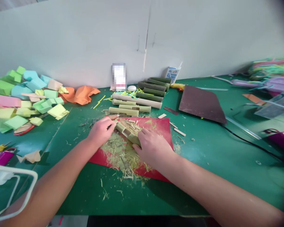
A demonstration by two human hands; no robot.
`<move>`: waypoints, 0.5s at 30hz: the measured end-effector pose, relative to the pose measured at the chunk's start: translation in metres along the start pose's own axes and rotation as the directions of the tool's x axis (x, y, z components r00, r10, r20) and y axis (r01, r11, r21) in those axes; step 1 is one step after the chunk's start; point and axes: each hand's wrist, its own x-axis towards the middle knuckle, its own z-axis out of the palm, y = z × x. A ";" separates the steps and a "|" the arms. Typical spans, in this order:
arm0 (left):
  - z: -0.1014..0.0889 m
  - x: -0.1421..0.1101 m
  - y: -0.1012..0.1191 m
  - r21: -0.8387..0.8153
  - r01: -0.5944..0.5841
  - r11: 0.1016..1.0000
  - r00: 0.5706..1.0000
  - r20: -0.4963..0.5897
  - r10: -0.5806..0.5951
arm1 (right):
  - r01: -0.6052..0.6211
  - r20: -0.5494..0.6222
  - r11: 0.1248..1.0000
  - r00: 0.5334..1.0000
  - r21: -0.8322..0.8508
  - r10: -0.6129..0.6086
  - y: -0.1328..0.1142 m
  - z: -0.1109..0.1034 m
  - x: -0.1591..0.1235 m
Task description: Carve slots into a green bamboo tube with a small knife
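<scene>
A short bamboo tube with a cut-out notch lies slantwise over a heap of pale shavings on a red sheet. My right hand is wrapped round its near right end. At the tube's far left end, my left hand is closed, fingertips pinched together. Something small and dark shows at those fingers, and a brownish tip sticks out beyond them; what it is I cannot make out. Behind the sheet, several bamboo tubes lie in a row, some pale and some dark green, a few with notches.
Folded coloured paper boxes and crumpled orange paper crowd the left. A phone leans on the wall beside a drink carton. To the right lie a dark board, a black cable and a clear plastic box.
</scene>
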 end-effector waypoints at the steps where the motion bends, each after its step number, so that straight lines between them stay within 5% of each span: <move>1: 0.000 0.000 -0.001 0.008 0.008 1.000 1.000 -0.010 -0.008 | 0.000 -0.002 1.000 1.000 0.001 0.000 0.000 0.000 0.000; 12: 0.003 -0.001 0.002 -0.010 -0.017 1.000 0.998 0.062 0.017 | -0.004 0.037 1.000 0.999 0.011 0.004 -0.002 -0.002 0.000; 15: 0.003 -0.001 0.001 0.008 -0.004 1.000 1.000 -0.010 0.004 | -0.023 0.023 1.000 0.999 0.008 0.023 -0.002 -0.002 0.000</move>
